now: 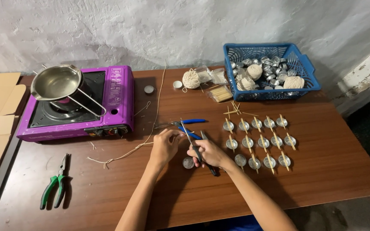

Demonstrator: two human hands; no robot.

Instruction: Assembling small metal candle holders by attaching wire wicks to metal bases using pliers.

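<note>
My right hand [208, 153] grips a pair of dark-handled scissors [197, 148], blades pointing up toward my left hand. My left hand [165, 146] pinches a length of cream string [130, 149] near the blade tips; the string trails left across the brown table [322, 179] and runs up toward the far edge. A small round metal cup [188, 162] sits on the table between my wrists. Blue-handled pliers [185, 122] lie just beyond my hands.
Rows of small metal cups with wooden sticks across them [260, 141] lie to the right. A blue basket [309, 70] holds string balls and cups. A purple gas stove [120, 98] with a steel pot [58, 82] stands left. Green-handled pliers [54, 184] lie front left.
</note>
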